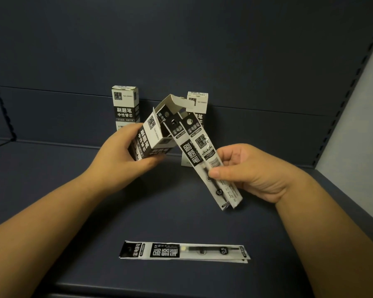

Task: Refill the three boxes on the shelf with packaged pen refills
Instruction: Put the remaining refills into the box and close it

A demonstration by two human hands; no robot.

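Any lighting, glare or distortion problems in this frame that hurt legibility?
Head view: dim, even lighting; the dark shelf swallows detail. Wide-angle bending shows at the edges. Slight glare on the refill packs pinched by the right hand; print on the tilted box in the left hand is soft.

left grip (127,147): fingers curled, holding | right grip (246,171): thumb-and-finger pinch

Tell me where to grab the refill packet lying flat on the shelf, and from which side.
Take the refill packet near its middle, coming from above, pinching across its long edges. It lies flat with its length running left to right, thin and narrow, so probably only the front and back edges offer purchase. Both hands are busy now.
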